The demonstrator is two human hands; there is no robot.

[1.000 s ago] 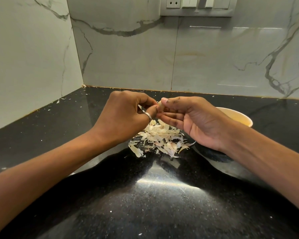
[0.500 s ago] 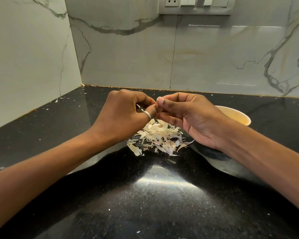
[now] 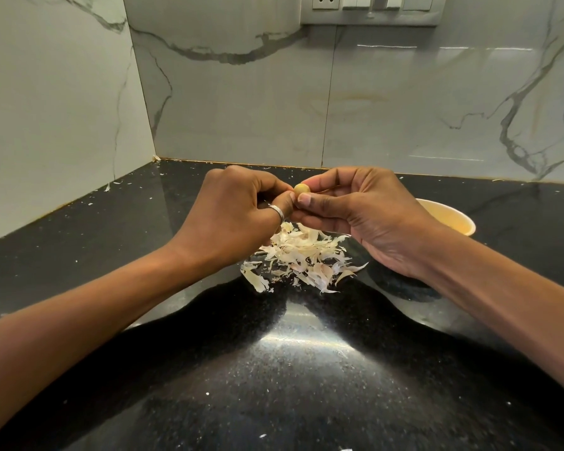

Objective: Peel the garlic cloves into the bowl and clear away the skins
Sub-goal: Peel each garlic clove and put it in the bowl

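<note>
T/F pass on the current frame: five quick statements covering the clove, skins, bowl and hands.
1. The right hand pinches the garlic clove. True.
2. The skins lie inside the bowl. False: they sit in a pile on the black countertop, below the hands.
3. The bowl stands left of the left hand. False: it stands on the right, partly hidden behind the right hand.
4. The left hand wears a ring. True.
5. The garlic clove rests on the countertop. False: it is held up above the skins.
</note>
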